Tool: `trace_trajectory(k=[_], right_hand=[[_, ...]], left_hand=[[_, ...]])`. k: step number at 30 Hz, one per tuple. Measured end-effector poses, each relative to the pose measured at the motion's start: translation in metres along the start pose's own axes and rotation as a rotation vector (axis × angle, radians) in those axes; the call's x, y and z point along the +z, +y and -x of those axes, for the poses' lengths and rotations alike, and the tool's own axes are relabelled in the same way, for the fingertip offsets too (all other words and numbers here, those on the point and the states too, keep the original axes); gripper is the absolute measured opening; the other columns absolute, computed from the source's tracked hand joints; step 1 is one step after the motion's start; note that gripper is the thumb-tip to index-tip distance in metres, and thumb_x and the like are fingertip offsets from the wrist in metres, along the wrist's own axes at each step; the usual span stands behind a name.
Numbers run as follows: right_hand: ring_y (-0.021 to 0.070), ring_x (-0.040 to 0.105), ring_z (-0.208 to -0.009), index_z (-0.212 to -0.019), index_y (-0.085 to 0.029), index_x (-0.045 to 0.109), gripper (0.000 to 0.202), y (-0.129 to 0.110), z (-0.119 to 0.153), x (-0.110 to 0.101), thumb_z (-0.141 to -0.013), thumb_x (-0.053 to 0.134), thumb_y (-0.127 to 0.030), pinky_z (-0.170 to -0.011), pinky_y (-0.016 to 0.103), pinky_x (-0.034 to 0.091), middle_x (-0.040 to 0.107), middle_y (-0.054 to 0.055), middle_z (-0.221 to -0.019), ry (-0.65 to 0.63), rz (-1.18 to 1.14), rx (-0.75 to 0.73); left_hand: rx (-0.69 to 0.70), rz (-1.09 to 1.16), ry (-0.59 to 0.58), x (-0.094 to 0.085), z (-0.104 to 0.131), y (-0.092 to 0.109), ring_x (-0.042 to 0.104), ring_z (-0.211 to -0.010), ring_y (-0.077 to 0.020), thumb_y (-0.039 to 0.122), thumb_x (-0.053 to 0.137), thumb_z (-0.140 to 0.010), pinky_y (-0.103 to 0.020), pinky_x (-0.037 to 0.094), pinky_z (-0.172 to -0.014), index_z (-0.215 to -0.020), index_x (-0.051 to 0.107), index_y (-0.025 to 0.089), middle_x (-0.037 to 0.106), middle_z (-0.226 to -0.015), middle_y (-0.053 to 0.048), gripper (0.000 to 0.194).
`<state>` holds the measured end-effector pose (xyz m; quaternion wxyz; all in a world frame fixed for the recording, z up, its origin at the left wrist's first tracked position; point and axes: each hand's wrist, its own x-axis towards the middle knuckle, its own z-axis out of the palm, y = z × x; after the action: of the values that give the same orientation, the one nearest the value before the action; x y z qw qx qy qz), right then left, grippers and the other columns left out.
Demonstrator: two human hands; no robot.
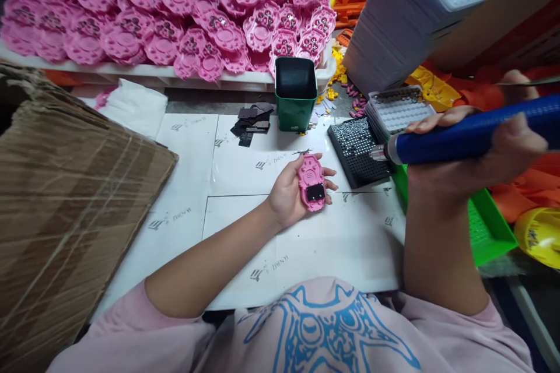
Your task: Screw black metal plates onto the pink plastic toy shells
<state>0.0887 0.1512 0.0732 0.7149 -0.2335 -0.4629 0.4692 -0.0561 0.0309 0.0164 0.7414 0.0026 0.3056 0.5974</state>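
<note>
In my left hand (289, 195) lies a pink plastic toy shell (310, 169), held over the white worktop with the fingers curled along its side. A black rectangular plate (315, 192) covers the shell's lower part. My right hand (476, 151) grips a blue electric screwdriver (459, 131) lying almost level. Its metal tip is over a black perforated tray (363, 151) filled with small shiny screws. Whether the tip touches a screw I cannot tell.
A green bin (296, 93) stands behind my left hand, beside loose black plates (254, 121). Pink shells (140, 35) fill a white crate at the back. A cardboard box (74, 198) borders the left; stacked white trays (402, 23) and a bright green tray (492, 230) occupy the right.
</note>
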Motion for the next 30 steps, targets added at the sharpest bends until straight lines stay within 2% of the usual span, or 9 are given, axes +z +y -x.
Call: trace_trajectory(k=[2, 4, 7, 10, 15, 30], right_hand=[[0.0136, 0.054, -0.041, -0.098, -0.021, 0.060, 0.033, -0.011, 0.003, -0.001, -0.071, 0.048, -0.036, -0.039, 0.027, 0.046, 0.061, -0.005, -0.054, -0.035, -0.064, 0.037], [0.0155, 0.056, -0.043, -0.095, -0.023, 0.064, 0.032, -0.021, 0.010, 0.000, -0.069, 0.056, -0.041, -0.043, 0.031, 0.051, 0.063, -0.003, -0.055, -0.135, -0.134, 0.141], [0.0182, 0.061, -0.052, -0.101, -0.026, 0.066, 0.037, -0.034, 0.026, 0.003, -0.070, 0.066, -0.046, -0.054, 0.038, 0.057, 0.065, -0.002, -0.061, -0.336, -0.203, 0.295], [0.0186, 0.061, -0.058, -0.107, -0.028, 0.063, 0.041, -0.039, 0.042, 0.010, -0.070, 0.070, -0.047, -0.061, 0.041, 0.057, 0.065, -0.002, -0.067, -0.427, -0.228, 0.364], [0.0184, 0.059, -0.057, -0.106, -0.029, 0.063, 0.042, -0.037, 0.053, 0.020, -0.069, 0.072, -0.044, -0.060, 0.042, 0.054, 0.064, -0.002, -0.066, -0.421, -0.238, 0.368], [0.0166, 0.058, -0.054, -0.103, -0.027, 0.066, 0.038, -0.031, 0.056, 0.027, -0.070, 0.069, -0.045, -0.057, 0.038, 0.054, 0.063, -0.003, -0.063, -0.427, -0.193, 0.342]], left_hand=[[-0.013, 0.009, 0.003, 0.001, 0.000, 0.000, 0.066, -0.067, -0.0220, 0.046, 0.020, -0.099, -0.032, 0.052, -0.051, -0.107, 0.054, 0.019, 0.065, -0.084, -0.009, 0.045], [-0.030, 0.010, 0.010, 0.002, 0.000, 0.000, 0.066, -0.065, -0.0209, 0.051, 0.015, -0.099, -0.031, 0.052, -0.050, -0.107, 0.055, 0.018, 0.064, -0.082, -0.008, 0.052], [-0.035, -0.006, 0.014, 0.002, -0.001, -0.001, 0.065, -0.062, -0.0192, 0.051, 0.014, -0.100, -0.030, 0.052, -0.049, -0.106, 0.057, 0.017, 0.064, -0.080, -0.007, 0.055], [-0.004, -0.016, -0.002, 0.000, -0.003, -0.004, 0.064, -0.062, -0.0175, 0.050, 0.015, -0.100, -0.030, 0.054, -0.054, -0.104, 0.059, 0.016, 0.065, -0.077, -0.007, 0.055], [0.012, -0.022, -0.041, -0.005, -0.006, -0.007, 0.065, -0.061, -0.0173, 0.049, 0.016, -0.101, -0.031, 0.055, -0.060, -0.104, 0.061, 0.015, 0.067, -0.079, -0.008, 0.056], [-0.009, 0.001, -0.052, -0.004, -0.006, -0.008, 0.063, -0.057, -0.0156, 0.048, 0.017, -0.101, -0.029, 0.053, -0.058, -0.114, 0.060, 0.014, 0.067, -0.075, -0.006, 0.056]])
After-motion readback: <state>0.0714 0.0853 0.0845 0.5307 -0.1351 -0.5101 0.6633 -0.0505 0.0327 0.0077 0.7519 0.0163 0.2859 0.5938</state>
